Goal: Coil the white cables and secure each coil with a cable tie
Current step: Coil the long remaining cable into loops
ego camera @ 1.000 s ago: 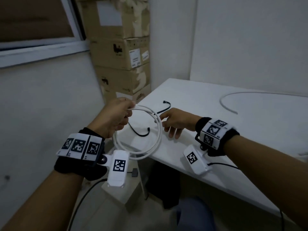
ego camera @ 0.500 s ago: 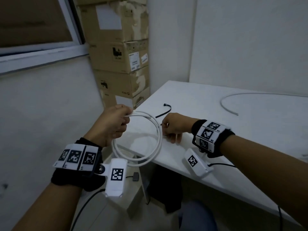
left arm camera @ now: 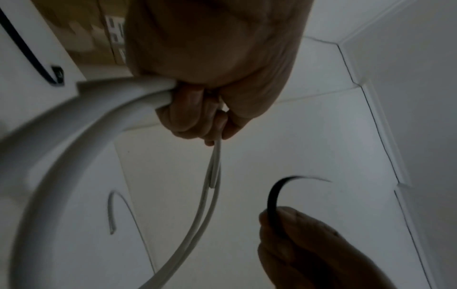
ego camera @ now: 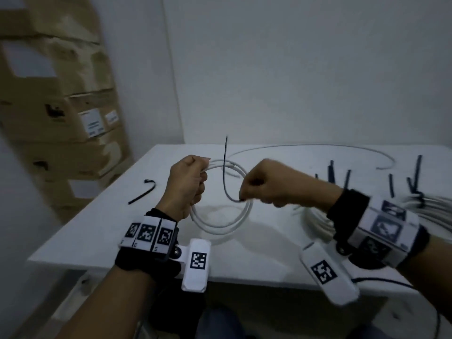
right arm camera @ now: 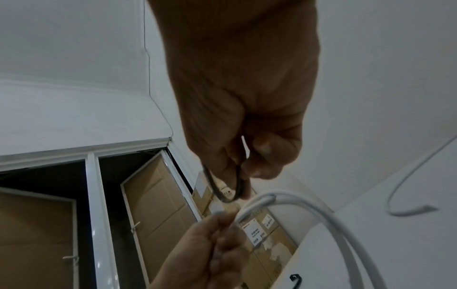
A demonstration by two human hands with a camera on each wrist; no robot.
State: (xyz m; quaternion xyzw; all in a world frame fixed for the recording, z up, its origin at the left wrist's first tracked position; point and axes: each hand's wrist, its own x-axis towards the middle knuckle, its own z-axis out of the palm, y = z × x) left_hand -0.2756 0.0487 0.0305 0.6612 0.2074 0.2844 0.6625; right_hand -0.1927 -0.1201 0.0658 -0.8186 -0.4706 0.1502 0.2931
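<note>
The coiled white cable [ego camera: 221,216] is gripped by the left hand [ego camera: 187,184]; a black cable tie [ego camera: 224,174] is pinched by the right hand [ego camera: 266,187]. Already tied coils [ego camera: 415,206] are shown only by the head view.

Coil [ego camera: 221,211] hangs over table [ego camera: 151,231] between both hands; boxes [ego camera: 61,113] stand left.

— What stands to the left of the worktop [ego camera: 244,260]?

— A tall stack of cardboard boxes [ego camera: 61,113], brown and worn, with white labels [ego camera: 94,123] stuck on their fronts. It reaches up against the wall.

— And behind?

— Plain white walls [ego camera: 305,69] that meet in a corner above the far edge of the worktop. From the right wrist view, a white-framed window [right arm camera: 91,205] shows too, dark behind the glass.
</note>
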